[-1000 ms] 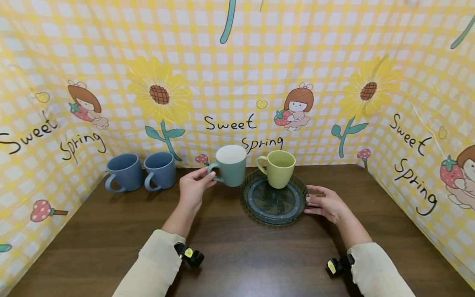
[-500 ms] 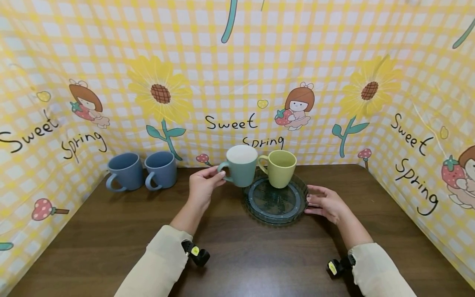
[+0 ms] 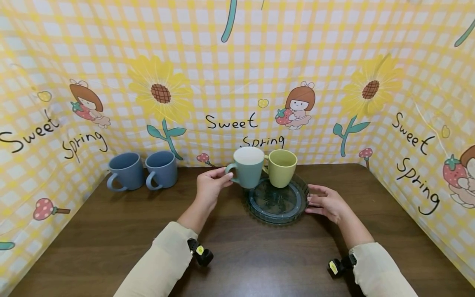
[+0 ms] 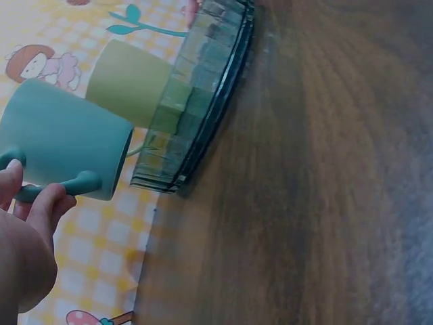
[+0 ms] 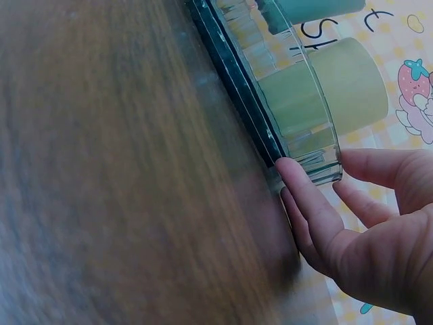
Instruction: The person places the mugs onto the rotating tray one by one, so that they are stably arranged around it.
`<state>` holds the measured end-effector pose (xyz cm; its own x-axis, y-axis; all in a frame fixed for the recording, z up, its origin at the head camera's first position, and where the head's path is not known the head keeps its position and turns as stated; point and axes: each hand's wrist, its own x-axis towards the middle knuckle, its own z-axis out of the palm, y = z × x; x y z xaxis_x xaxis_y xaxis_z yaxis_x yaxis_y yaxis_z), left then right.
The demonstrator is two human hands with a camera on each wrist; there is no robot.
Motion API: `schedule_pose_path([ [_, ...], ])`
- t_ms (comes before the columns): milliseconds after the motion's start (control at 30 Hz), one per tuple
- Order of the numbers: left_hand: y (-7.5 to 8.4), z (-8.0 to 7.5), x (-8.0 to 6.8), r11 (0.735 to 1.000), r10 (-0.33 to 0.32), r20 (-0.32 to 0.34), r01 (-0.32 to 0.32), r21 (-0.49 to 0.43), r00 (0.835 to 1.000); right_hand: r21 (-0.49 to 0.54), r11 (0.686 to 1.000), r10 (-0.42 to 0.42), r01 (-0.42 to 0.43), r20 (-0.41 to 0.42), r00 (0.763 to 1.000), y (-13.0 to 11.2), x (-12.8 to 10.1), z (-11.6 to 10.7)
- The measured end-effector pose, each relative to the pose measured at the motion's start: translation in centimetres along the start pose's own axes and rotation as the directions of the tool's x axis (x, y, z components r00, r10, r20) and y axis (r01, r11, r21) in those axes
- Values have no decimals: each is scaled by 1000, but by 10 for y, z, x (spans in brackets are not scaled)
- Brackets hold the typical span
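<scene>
**Teal Mug Held by Its Handle at the Left Rim of the Glass Plate**

Over the left edge of the glass plate [image 3: 276,214], the teal mug [image 3: 248,167] hangs upright in the air, its white inside showing and its handle turned toward the person's left. The left hand [image 3: 209,187] pinches that handle between thumb and fingers; in the left wrist view the fingers [image 4: 51,200] curl round the handle, and the teal mug's [image 4: 64,145] base sits clear of the plate's fluted rim [image 4: 196,128], just beside it rather than on it.

On the plate's far side stands the green mug [image 3: 282,167], upright, handle also pointing left, so that handle faces the teal mug's wall; the two look near or touching from the head view, and I cannot tell which. The bare part of the plate lies to the right of and nearer than the held mug, in front of the green one.

The right hand [image 3: 326,202] rests against the plate's right rim with straight, relaxed fingers [image 5: 308,196] pressing the glass wall [image 5: 298,115], gripping nothing. The left hand is plainly the nearer one to the mug.

Two blue mugs [image 3: 142,171] stand side by side well apart at the table's [image 3: 111,231] back left, against the sunflower-print backdrop [image 3: 237,74].
</scene>
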<state>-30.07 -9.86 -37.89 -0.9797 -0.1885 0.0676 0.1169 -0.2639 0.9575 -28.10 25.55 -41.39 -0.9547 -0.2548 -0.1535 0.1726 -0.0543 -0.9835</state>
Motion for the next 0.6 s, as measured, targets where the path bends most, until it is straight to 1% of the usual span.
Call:
schedule_pose_path([
  [233,-7,9,-2,1000,-7,19,7,11,1000,-5,1000,5,-5,-2,1000,0,0,0],
  [467,-14,17,-5,999,-49,26,49,19,998,-3,1000,0,0,-3,1000,0,0,0],
  [600,-19,18,-7,999,-46,30,46,27,998,-1,1000,0,0,-1,1000,0,0,1],
])
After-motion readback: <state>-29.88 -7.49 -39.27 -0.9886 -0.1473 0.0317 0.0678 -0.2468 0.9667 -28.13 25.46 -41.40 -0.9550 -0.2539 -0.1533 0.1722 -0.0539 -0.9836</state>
